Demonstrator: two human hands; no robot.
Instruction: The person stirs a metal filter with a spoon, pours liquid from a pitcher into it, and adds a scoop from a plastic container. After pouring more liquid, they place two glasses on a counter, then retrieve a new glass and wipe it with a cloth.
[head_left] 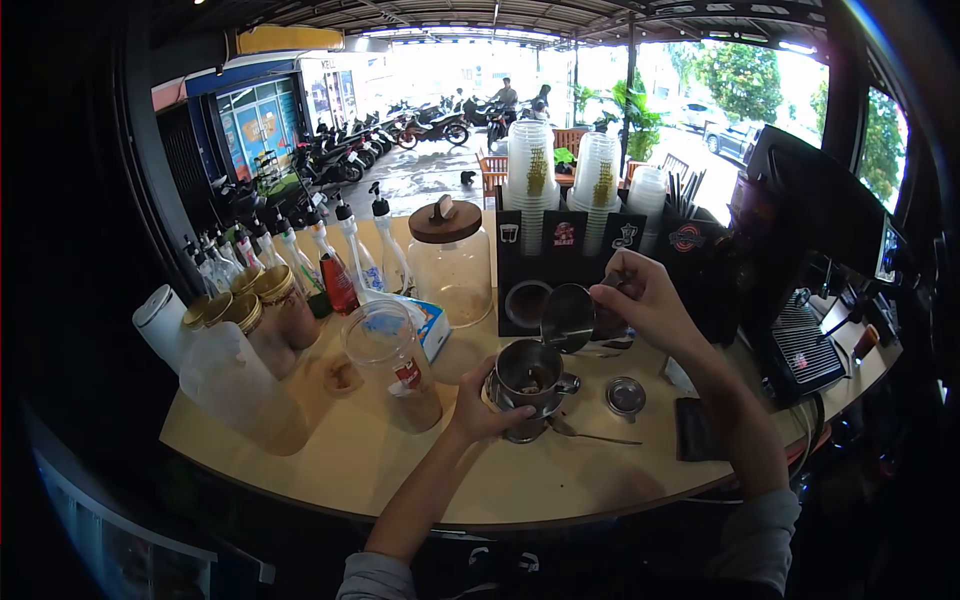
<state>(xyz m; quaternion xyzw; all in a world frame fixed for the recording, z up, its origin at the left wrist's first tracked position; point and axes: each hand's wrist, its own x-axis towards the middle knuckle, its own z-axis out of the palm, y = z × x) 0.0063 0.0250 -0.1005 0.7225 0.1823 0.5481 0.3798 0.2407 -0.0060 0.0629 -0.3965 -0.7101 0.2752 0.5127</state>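
Observation:
My left hand (478,408) is wrapped round a metal cup (530,372), its thumb across the front. Some dark contents show at the bottom of the cup, which rests over a smaller metal base. Above its right rim, a tilted metal pitcher (568,320) is gripped by my right hand (640,296). Whether anything flows from the pitcher cannot be made out. A spoon (600,436) lies beside the base, and a round metal lid (625,396) sits to its right. Left of my left hand stands a clear plastic cup (405,378) with a red label.
Pump bottles (333,270), gold-lidded jars (285,305) and a large jar (452,275) stand at the left and back. Stacked cups (531,170) rise from a black holder (566,232). A dark pouch (700,430) and a coffee machine (808,340) are at the right.

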